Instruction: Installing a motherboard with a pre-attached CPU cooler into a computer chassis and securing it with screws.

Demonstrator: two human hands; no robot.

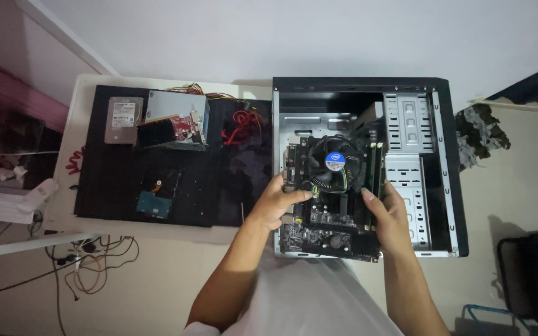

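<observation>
A dark motherboard [331, 218] with a round black cooler fan [334, 163] lies over the open side of a black computer case [449, 180] that rests flat. My left hand [278, 202] grips the board's left edge. My right hand [388, 214] grips its right edge, next to the upright memory sticks [376, 168]. The board's near edge sits slightly past the case's front lip. Inside the case, bare grey metal drive bays [409, 124] show at the right.
A black mat [113, 180] on the white table holds a silver hard drive [123, 119], a power supply with coloured cables [175, 106], a red-trimmed card [169, 130], a blue-backed drive [154, 204] and red cables [241, 124]. Cords trail on the floor [88, 264].
</observation>
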